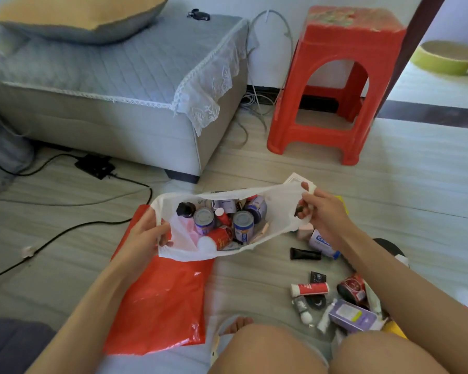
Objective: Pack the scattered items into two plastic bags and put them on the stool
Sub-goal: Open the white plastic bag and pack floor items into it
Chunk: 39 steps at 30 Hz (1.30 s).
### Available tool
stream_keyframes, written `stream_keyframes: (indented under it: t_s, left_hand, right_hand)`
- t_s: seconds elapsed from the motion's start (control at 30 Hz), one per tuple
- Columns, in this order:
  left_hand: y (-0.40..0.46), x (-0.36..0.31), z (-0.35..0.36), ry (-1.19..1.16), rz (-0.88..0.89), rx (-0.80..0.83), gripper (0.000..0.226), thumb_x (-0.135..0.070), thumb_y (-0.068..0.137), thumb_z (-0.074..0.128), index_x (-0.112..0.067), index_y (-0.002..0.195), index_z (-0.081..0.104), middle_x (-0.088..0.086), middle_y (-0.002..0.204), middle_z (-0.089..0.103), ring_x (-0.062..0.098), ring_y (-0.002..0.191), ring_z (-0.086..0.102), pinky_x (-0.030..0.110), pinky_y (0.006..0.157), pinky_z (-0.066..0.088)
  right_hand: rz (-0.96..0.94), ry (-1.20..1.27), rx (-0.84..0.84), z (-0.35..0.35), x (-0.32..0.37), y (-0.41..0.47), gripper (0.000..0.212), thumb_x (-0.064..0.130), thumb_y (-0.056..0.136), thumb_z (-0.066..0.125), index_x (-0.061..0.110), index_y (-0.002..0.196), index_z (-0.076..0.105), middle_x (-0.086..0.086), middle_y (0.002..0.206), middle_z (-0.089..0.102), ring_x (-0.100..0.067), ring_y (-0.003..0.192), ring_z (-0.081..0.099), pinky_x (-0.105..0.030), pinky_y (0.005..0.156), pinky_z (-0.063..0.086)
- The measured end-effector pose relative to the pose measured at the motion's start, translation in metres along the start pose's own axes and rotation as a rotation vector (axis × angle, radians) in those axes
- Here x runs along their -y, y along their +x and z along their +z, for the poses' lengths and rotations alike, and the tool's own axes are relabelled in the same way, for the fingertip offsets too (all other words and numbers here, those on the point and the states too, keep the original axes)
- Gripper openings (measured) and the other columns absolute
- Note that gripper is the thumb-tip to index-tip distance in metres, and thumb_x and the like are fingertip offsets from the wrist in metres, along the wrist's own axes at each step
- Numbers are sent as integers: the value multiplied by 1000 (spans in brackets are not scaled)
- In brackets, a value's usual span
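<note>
A white plastic bag (278, 201) is stretched wide between my hands above the floor. My left hand (146, 233) grips its left handle and my right hand (323, 211) grips its right handle. Inside lie several cans (243, 225), a red tube and a dark-capped bottle (185, 209). A red plastic bag (160, 298) lies flat on the floor under my left forearm. Loose items sit to the right: a black tube (305, 253), a red-and-white tube (310, 289), a red can (351, 288), a purple pack (353, 315). The red stool (333, 85) stands at the back right, its top bare.
A grey sofa (114, 85) with a lace-edged cover and a cushion fills the back left. Black cables and a power adapter (95, 166) run across the floor on the left. My knees are at the bottom edge. A green tray (449, 59) lies far right.
</note>
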<state>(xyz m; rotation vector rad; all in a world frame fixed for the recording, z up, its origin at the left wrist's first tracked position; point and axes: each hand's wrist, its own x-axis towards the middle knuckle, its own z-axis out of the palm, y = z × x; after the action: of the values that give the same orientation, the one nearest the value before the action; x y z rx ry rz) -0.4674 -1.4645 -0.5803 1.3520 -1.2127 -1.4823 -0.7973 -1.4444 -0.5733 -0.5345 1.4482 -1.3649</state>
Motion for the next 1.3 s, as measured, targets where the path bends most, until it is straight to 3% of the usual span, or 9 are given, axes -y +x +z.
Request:
stream_keyframes:
  t_s: [0.17,0.37,0.53,0.63,0.73,0.87,1.0,1.17,1.3]
  left_hand:
    - [-1,5,-9,288,-70,-361,15,-11,83,64,-3,95,58,5,65,53,14,52,56,24,54,44]
    - [1,15,-1,798,-21,-402,64,-20,80,68,-17,134,33,18,111,59,41,101,56,41,78,42]
    - [12,20,13,1335,39,-375,54,-41,83,61,-36,133,39,13,112,46,35,88,56,38,66,41]
    - [30,39,18,1626,147,-418,87,-47,53,83,-24,130,48,22,117,48,41,103,49,49,77,42]
    - [51,60,38,1784,337,-263,108,-36,37,91,-18,134,46,25,134,45,47,122,41,61,96,28]
    - [86,73,71,1826,544,-16,90,-12,41,88,-16,124,53,20,129,54,41,117,51,57,99,31]
    - [110,70,78,1768,467,148,25,-16,64,80,-11,85,68,11,94,66,31,85,62,37,67,52]
    - [140,55,68,682,-47,-28,14,-10,91,54,-5,94,66,10,77,62,25,71,54,22,60,40]
    - [163,50,66,230,-288,-72,18,-14,94,49,-5,104,61,4,72,56,14,64,51,19,55,44]
  right_hand:
    - [-206,-537,-157,-12,-10,-3,14,9,85,60,0,74,62,-3,59,58,-4,42,53,-17,41,42]
    - [-336,-1300,-3,-34,-33,2,54,31,87,60,21,137,43,-10,123,52,-27,109,52,-31,83,41]
    - [-472,-1601,-65,-25,-43,13,48,33,92,52,25,137,42,-8,110,50,-25,95,55,-27,63,34]
    - [-574,-1637,-89,-20,-50,31,46,22,93,51,19,137,41,-13,105,55,-30,85,58,-29,56,34]
    - [-723,-1566,-54,-12,-57,48,53,8,82,65,11,133,49,-18,86,62,-33,57,58,-29,43,33]
    - [-1021,-1591,-72,-7,-60,64,35,26,76,61,13,108,68,-8,62,53,-23,39,48,-18,36,15]
    - [-655,-1403,-47,-13,-61,77,22,27,88,58,9,88,71,-10,81,55,-26,72,56,-27,53,31]
    - [150,-139,-31,-20,-55,103,22,21,94,50,6,96,65,-12,98,69,-22,85,61,-30,81,47]
    - [483,283,6,-11,-62,120,25,25,99,38,10,107,57,-8,73,72,-20,64,69,-29,52,57]
